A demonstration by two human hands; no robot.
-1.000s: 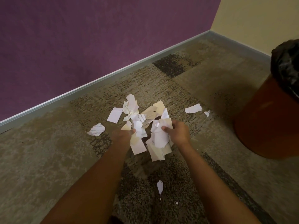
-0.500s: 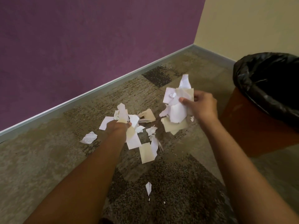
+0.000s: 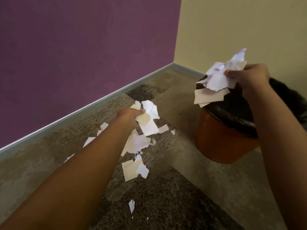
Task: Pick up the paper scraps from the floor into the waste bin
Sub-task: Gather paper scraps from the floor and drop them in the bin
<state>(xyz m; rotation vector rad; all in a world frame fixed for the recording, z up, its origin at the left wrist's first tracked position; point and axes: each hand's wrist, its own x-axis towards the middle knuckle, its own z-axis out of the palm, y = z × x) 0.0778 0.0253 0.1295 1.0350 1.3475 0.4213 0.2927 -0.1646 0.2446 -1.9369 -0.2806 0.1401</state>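
Your right hand (image 3: 247,75) grips a bunch of paper scraps (image 3: 216,82) above the near rim of the orange waste bin (image 3: 221,140) with its black liner (image 3: 235,112); the bunch hangs with its long axis roughly upright, the lowest sheet drooping toward the rim. Your left hand (image 3: 131,114) clutches a smaller handful of scraps (image 3: 148,120) above the carpet (image 3: 182,188), sheets pointing down and right. Loose scraps (image 3: 134,168) lie on the floor beneath your left forearm.
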